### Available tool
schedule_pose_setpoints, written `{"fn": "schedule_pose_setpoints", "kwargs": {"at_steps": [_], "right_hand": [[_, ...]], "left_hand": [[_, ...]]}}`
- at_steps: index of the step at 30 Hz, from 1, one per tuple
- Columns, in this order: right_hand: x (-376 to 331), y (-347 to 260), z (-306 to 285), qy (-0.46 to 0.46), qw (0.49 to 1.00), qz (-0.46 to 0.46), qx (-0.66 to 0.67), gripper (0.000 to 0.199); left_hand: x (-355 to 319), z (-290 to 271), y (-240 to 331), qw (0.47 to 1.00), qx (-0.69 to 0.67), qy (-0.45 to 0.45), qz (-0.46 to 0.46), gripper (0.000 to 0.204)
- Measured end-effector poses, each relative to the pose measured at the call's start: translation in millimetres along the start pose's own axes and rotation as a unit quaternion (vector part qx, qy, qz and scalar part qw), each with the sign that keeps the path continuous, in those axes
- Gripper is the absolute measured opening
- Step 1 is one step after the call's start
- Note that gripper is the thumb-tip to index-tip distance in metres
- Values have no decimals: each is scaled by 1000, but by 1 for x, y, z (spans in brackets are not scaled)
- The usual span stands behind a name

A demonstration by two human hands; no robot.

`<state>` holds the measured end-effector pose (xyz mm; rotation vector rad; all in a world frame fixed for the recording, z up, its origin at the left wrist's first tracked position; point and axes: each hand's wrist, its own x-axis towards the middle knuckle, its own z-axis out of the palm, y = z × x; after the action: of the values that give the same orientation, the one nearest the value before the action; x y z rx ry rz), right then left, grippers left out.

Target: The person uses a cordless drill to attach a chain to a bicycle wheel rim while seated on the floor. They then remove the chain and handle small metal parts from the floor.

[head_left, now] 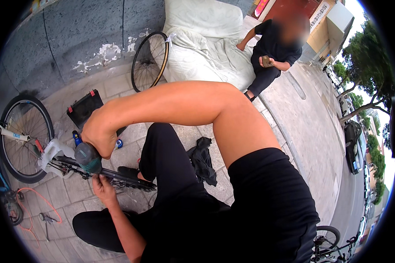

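Observation:
Across my lap a black bicycle wheel (127,179) lies nearly edge-on, its spokes showing below the rim. My right hand (100,133) reaches over from above, its fingers wrapped round a dark grey and teal tool (88,158) that looks like a cordless drill. The tool sits over the rim; its tip is hidden. Just below it, my left hand (104,190) pinches the near edge of the wheel rim with thumb and fingers. A white cut plastic jug (56,154) stands beyond the wheel's left end.
A black toolbox (85,105) lies behind my right hand. A bicycle wheel (50,127) stands at left, near an orange hose (48,202). Black cloth (202,162) lies by my leg. Another wheel (166,65) leans against a covered sofa (206,57), where a person (276,52) sits.

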<state>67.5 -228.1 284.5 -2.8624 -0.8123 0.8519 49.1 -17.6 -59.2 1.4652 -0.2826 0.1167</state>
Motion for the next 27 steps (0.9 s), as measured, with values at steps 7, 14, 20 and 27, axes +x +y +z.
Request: {"fn": "schedule_pose_setpoints", "kwargs": {"at_steps": [7,14,20,27], "right_hand": [[6,-10,0,10,998,-43,44,28],[2,-29,17,49,992,11,115,23],[27,-20,17,32,981,-35,186,24],[23,-19,17,75,976,-26,201,26]], "left_hand": [[5,5,8,988,-75,-23,-136,12],[11,6,32,978,100,180,29,37],[-17,-13,63,943,194,267,-31,32],[-31,-26,62,991,-68,20,-113,23]]}}
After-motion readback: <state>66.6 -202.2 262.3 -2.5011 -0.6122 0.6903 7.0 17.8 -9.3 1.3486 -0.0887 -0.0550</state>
